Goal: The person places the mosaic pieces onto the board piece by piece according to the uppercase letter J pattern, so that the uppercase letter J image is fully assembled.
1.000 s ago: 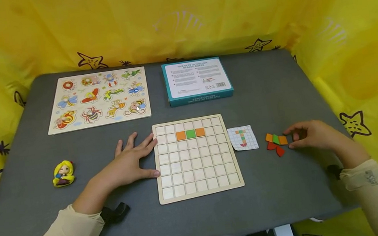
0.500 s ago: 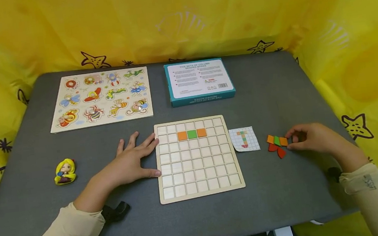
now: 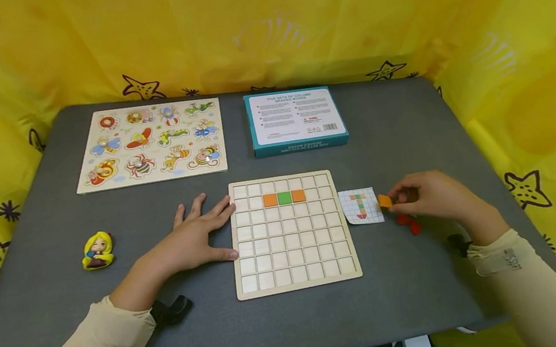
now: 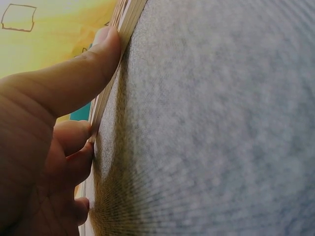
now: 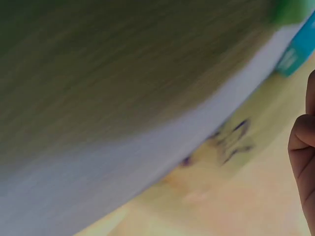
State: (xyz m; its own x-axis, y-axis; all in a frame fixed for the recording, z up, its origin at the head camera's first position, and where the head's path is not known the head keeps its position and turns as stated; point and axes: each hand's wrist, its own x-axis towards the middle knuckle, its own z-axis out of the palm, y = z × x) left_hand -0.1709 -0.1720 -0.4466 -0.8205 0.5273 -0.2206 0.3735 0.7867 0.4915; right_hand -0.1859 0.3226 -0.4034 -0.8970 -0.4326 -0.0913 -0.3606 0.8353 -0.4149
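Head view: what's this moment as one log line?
left hand: touching grid board | right hand: pinching orange tile | on grid board: orange-green-orange row

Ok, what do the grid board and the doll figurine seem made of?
The grid board looks like matte wood, probably plywood: pale tan, with lines along its edge. The doll figurine is perhaps smooth plastic or resin, from its rounded, moulded form.

A blurred grey table [image 5: 98,167] slants across a yellow curtain [image 5: 211,196], a teal box [image 5: 297,53] above the hand [image 5: 304,157] at right.
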